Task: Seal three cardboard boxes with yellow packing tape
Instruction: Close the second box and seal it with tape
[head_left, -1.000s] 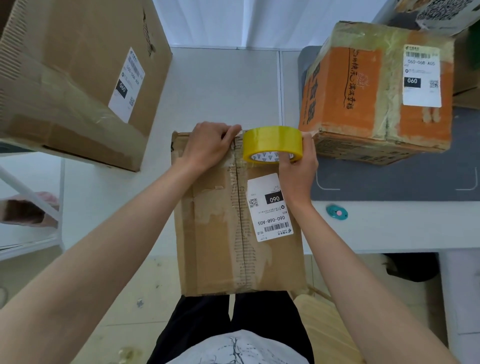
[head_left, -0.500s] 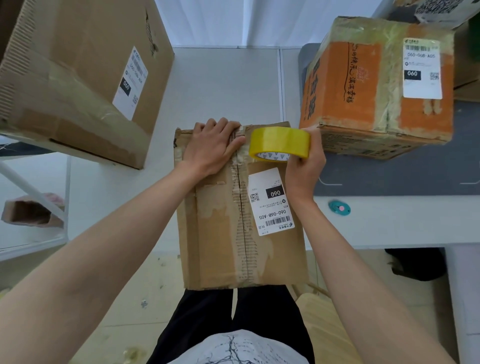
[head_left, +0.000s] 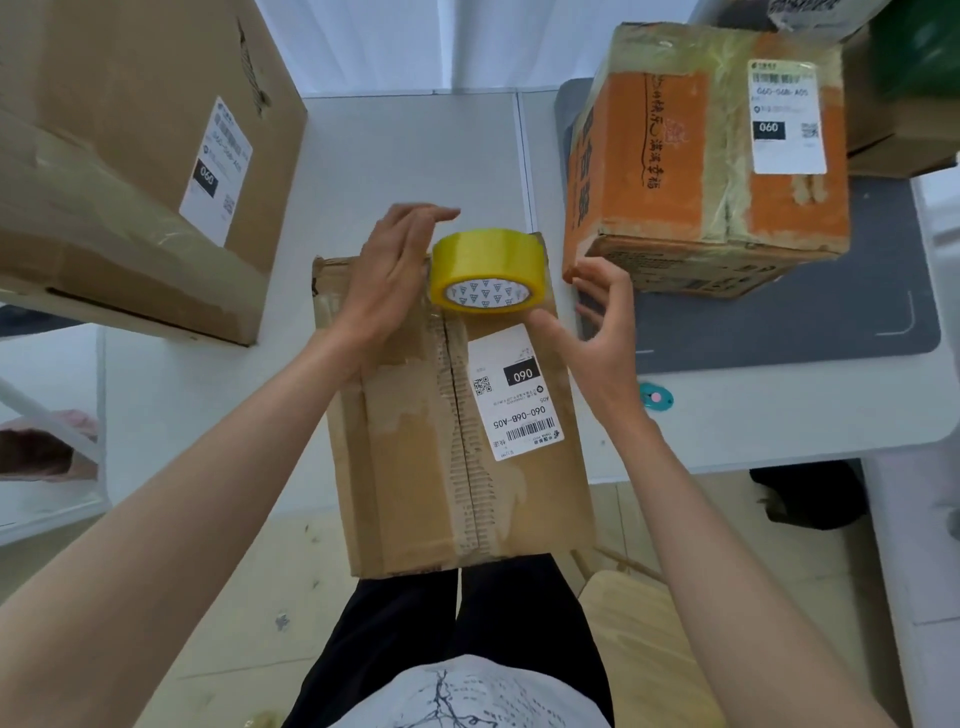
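Both hands open beside tape roll (head_left: 485, 271), upright on lengthwise box (head_left: 415, 441).

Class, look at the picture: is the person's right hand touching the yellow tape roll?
Cannot tell. In the head view the right hand is open beside the tape roll; its thumb tip reaches the roll's lower edge, with no clear gap or contact.

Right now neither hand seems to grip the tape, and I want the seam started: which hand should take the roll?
Probably the right hand. Its thumb and fingers already curve open beside the roll, which sits on the box. The left hand lies flat-fingered against the roll's other side, better suited to pressing tape down.
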